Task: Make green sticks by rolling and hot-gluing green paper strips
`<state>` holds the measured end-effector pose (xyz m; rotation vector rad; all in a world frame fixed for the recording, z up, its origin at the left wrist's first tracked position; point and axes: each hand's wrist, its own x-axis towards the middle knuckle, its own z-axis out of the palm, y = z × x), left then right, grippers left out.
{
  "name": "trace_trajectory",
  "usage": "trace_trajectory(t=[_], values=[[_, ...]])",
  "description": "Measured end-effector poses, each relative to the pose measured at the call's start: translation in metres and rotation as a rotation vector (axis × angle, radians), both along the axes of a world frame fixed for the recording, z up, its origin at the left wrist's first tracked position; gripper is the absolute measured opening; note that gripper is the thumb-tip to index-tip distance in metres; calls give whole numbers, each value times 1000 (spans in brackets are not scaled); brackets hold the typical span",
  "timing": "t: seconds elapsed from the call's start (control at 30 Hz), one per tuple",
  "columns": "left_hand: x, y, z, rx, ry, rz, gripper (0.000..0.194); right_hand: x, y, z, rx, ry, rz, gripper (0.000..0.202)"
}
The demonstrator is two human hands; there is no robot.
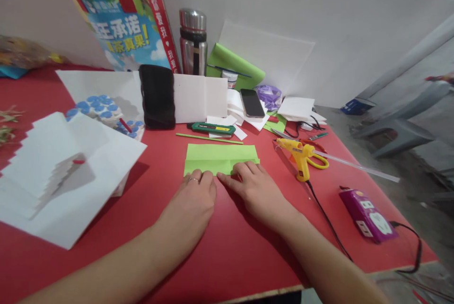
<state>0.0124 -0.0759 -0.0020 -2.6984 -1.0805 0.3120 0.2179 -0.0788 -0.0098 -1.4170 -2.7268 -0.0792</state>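
Fingers (206,179) on both hands are curling down at the near edge of a green paper (222,152), which is lying mid-table on the red tabletop (244,256). Can't tell from where I'm standing whether they're pinching that edge or just pressing on it. Left hand (195,202), wearing a ring (193,179), is covering the left part; right hand (258,186) is resting on the right part, index finger stretching leftward.

What's bugging me: the near band is poking out slightly at the right end, so uneven pressure could be leaving a crooked crease. Just beyond, a thin green stick (209,139) is lying near a utility knife (214,128); knuckles sliding far could be bumping either one. Over to the right, a yellow glue gun (302,157) is lying with its cord (327,219) running near the right forearm. Snagging that could be dragging the gun across, and I can't tell if it's hot.
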Motion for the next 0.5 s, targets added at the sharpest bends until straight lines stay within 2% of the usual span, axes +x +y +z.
trace_trajectory(t=[0.13, 0.3, 0.5], values=[[-5, 3, -1, 44, -37, -37, 34, 12, 4, -1, 9, 79, 45, 40], [-14, 11, -5, 116, -241, -6, 30, 16, 10, -2, 79, 111, 62, 30], [-18, 22, -1, 37, -190, -56, 29, 6, 12, -1, 137, -45, 62, 22]])
